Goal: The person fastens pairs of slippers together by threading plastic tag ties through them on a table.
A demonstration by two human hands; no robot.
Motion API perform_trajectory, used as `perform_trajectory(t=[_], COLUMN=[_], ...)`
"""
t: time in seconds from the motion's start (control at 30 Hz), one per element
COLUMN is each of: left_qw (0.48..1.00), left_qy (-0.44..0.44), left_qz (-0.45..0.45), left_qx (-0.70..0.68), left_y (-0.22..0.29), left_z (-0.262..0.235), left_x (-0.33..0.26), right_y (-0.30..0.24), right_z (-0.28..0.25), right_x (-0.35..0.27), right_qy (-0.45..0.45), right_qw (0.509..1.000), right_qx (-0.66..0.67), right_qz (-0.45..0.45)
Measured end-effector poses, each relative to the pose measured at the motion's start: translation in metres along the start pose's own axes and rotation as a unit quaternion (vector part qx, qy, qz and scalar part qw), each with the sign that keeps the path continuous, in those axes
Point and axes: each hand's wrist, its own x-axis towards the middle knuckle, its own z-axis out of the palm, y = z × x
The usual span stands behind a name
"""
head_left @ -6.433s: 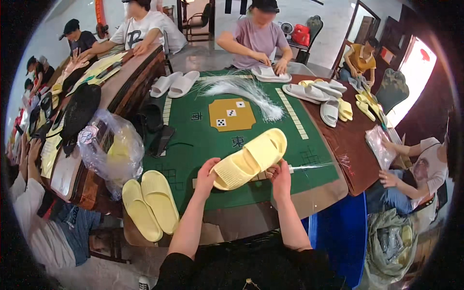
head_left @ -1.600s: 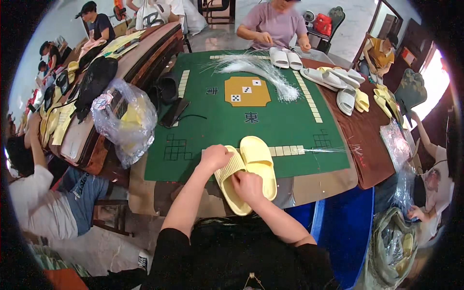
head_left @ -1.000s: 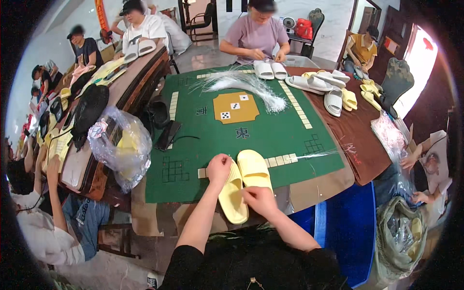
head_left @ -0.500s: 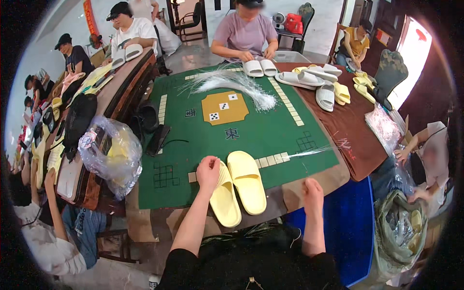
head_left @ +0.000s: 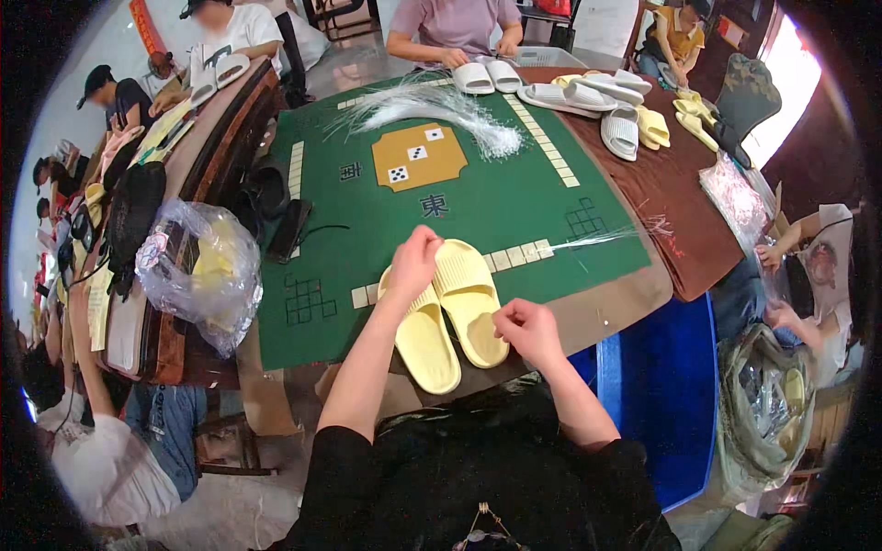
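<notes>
Two pale yellow slide slippers lie side by side at the near edge of the table, toes pointing away from me. Over the strap of the left slipper [head_left: 428, 354] is my left hand [head_left: 415, 266], its thumb and fingers pinched together near the inner edge. At the right side of the right slipper [head_left: 473, 308], beside its footbed, my right hand [head_left: 531, 331] is closed in a pinch too. Whatever either pinch holds is too thin or too hidden to make out.
A bundle of thin clear plastic strands [head_left: 441, 106] lies across the green mat [head_left: 367, 248], with several loose strands [head_left: 593, 239] to the right. White slippers [head_left: 588, 96] crowd the far right. A plastic bag [head_left: 202, 275] hangs at left; a blue bin [head_left: 657, 395] stands at right.
My right hand has swung left, from beside the table edge to the right slipper. My left hand has moved slightly up and right over the straps. The view has shifted a little.
</notes>
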Motion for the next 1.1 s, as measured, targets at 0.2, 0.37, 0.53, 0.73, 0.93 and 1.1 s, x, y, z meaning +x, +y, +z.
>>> perform_trajectory(t=[0.2, 0.37, 0.53, 0.73, 0.93, 1.1], left_qw=[0.998, 0.993, 0.977, 0.99, 0.995, 0.992], left_qy=[-0.027, -0.105, -0.165, -0.105, 0.046, 0.1], left_qz=[0.052, 0.046, 0.014, 0.013, 0.078, 0.003], left_qx=[0.023, -0.031, -0.134, -0.088, 0.029, -0.078], left_y=[0.0, -0.009, -0.014, -0.008, -0.004, -0.013], left_z=[0.009, 0.008, 0.006, 0.008, 0.015, 0.008], left_x=[-0.01, -0.009, -0.008, -0.018, -0.024, -0.019], right_y=[0.009, 0.006, 0.017, 0.015, 0.022, 0.015], right_z=[0.028, 0.058, 0.07, 0.07, 0.058, 0.048], right_x=[0.012, 0.025, 0.032, 0.031, 0.027, 0.021], right_qy=[0.078, 0.148, 0.158, 0.146, 0.102, 0.118], right_qw=[0.973, 0.973, 0.987, 0.989, 0.993, 0.986], right_qx=[-0.198, -0.145, 0.014, 0.012, 0.021, -0.059], right_qz=[-0.086, -0.1, -0.037, -0.029, -0.059, -0.102])
